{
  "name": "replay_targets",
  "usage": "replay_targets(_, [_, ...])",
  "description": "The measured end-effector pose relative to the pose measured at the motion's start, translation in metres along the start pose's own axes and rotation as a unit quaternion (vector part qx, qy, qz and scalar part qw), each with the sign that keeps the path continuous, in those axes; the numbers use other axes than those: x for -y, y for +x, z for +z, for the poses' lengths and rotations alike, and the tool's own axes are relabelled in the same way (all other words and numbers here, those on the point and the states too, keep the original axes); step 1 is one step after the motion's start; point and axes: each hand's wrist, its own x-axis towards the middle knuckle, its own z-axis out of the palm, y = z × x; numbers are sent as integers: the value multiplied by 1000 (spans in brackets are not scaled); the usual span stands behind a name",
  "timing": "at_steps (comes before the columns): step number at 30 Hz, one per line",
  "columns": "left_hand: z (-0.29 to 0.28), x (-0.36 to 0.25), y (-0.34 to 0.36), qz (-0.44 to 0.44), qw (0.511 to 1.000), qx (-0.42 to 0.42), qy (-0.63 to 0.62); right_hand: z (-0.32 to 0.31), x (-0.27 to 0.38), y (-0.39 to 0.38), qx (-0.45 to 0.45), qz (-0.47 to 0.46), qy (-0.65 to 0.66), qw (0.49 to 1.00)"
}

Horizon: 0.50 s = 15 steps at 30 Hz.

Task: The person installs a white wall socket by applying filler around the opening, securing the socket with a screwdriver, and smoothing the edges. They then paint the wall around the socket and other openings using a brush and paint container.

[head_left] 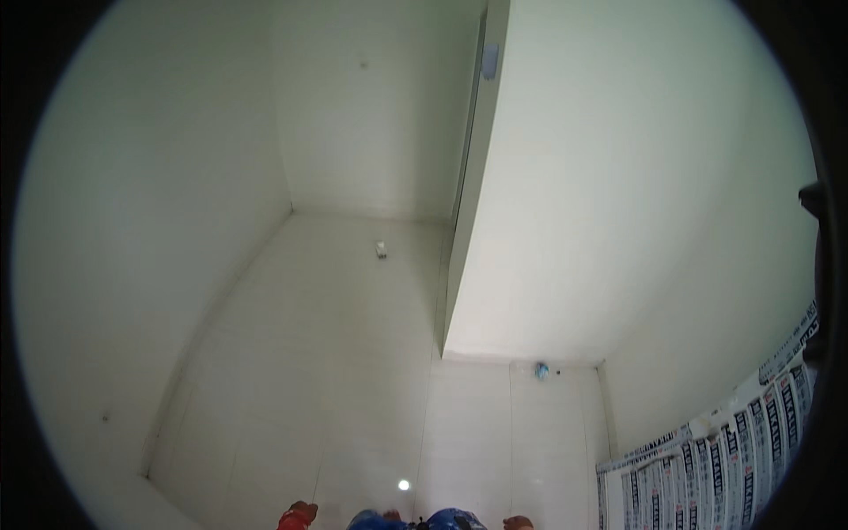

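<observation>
At the lower edge, left of the middle, my left hand (303,510) hangs beside my body at the end of a red sleeve (290,521). My right hand (518,523) shows only in part, cut off at the lower edge right of the middle. Both are small and dim here, so how the fingers are held is not clear. No object can be made out in either. Between them appear parts of my blue clothing (455,518). Pale floor tiles (371,397) lie ahead of both hands, with a bright round light spot (404,485) on them.
A white wall corner (444,353) juts in at the centre right, beside a narrow passage. A small whitish item (381,250) lies on the passage floor. Against the right wall's foot rests a small blue thing (541,371). Panels in printed wrapping (707,477) stand at the lower right.
</observation>
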Motion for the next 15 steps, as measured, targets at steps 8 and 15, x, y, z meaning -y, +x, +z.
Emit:
replay_targets(8, [-78, -115, 129, 410, 873, -152, 217, -145, 124, 101, 31, 94, 311, 945])
replay_targets(15, [-161, -174, 168, 307, 947, -97, -7, -356, 196, 265, 53, 88, 152, 983])
